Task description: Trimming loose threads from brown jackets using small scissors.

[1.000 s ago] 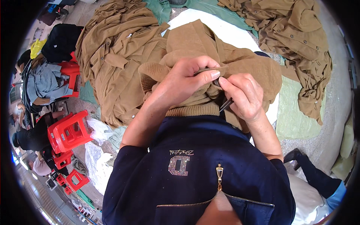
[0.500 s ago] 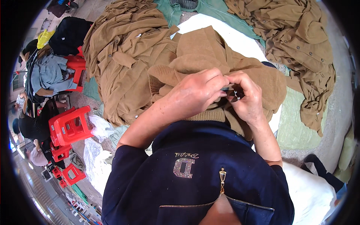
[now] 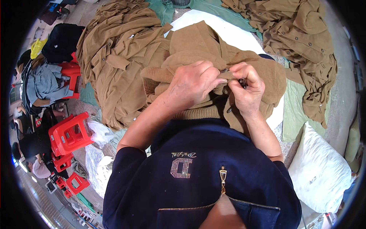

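Observation:
A brown knit cardigan [image 3: 206, 42] with ribbed edges and dark buttons lies bunched over my lap. My left hand [image 3: 194, 82] is closed, thumb and fingers pinching its edge. Close beside it, my right hand [image 3: 248, 86] is also closed, gripping the same edge between thumb and forefinger. A small dark, shiny thing [image 3: 243, 82] shows within the right-hand fingers; its kind cannot be made out. One dark button [image 3: 229, 110] is visible on the cloth below the hands. The fingers hide part of the edge they hold.
Brown garments are heaped at left [image 3: 122, 68] and at far right [image 3: 297, 34]. A white sheet [image 3: 213, 30] lies beyond the lap. Red plastic stools [image 3: 68, 133] stand at left, near people at work. A stuffed white sack [image 3: 320, 171] sits at lower right.
My hands have shifted slightly, and the cardigan edge now shows between the fingertips. The dark thing in my right hand is less exposed. The view has moved a little, bringing the white sack into fuller sight.

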Motion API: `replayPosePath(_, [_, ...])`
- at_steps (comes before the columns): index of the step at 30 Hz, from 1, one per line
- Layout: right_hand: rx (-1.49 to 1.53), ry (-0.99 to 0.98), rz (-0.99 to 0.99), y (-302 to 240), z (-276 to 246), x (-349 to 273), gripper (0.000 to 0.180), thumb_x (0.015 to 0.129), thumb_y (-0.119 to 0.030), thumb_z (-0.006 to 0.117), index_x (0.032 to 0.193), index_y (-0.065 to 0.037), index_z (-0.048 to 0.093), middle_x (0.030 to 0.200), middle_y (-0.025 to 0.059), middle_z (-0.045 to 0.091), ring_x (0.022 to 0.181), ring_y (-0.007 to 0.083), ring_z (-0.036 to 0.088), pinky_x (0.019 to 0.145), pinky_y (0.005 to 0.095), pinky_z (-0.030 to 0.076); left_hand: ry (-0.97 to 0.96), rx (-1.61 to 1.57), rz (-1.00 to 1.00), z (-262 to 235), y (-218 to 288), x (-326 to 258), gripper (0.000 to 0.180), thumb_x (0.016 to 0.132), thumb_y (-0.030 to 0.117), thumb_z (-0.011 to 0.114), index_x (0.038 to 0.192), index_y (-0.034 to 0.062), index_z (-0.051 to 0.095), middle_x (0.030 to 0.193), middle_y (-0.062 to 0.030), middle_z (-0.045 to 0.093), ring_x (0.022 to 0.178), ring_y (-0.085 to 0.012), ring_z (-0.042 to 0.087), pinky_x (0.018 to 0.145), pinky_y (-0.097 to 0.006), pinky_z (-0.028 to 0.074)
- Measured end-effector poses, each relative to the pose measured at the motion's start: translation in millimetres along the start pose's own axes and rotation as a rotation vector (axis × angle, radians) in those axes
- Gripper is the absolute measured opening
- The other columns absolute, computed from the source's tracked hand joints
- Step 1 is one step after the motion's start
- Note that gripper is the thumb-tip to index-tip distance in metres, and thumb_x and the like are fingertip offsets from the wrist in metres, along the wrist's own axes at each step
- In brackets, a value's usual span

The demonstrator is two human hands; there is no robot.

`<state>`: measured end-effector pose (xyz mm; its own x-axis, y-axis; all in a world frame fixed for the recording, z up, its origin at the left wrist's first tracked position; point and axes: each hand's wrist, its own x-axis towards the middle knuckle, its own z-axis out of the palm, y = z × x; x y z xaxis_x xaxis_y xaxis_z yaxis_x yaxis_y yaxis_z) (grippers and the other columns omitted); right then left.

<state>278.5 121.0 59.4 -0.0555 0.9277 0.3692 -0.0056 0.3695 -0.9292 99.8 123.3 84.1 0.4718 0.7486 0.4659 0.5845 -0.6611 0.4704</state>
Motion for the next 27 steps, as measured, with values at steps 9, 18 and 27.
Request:
replayPosePath(9, [-0.778,-0.349,0.013,-12,-20,0,0.041,0.066,0.009,0.060,0.103,-0.003,0.048,0.106,0.0165,0.047,0.097,0.0368,0.058,0.075,0.0444,0.051,-0.147,0.031,-0.260,-8,-20,-2,0.012,0.081,0.014,0.068,0.080,0.0039,0.062,0.073,-0.0111,0.059,0.070,-0.0278,0.059,0.061,-0.037,0.047])
replayPosePath(18, [-0.708,-0.259,0.264,-21,-79,-2,0.015,0.075,0.006,0.061,0.089,0.002,0.057,0.088,0.0117,0.057,0.083,0.0281,0.062,0.074,0.0362,0.048,-0.431,-0.161,-0.488,-67,-93,-58,0.018,0.079,0.013,0.073,0.089,0.0018,0.064,0.080,-0.0079,0.059,0.080,-0.0218,0.058,0.073,-0.033,0.045])
replayPosePath(27, [-0.690,-0.267,-0.535,-55,-60,6,0.024,0.063,0.005,0.068,0.086,-0.001,0.066,0.090,0.0105,0.063,0.079,0.0273,0.064,0.062,0.0355,0.053,-0.151,-1.296,-0.606,-62,-15,-3,0.005,0.084,0.004,0.064,0.085,0.0020,0.059,0.080,-0.0011,0.057,0.067,-0.0074,0.051,0.059,-0.020,0.038])
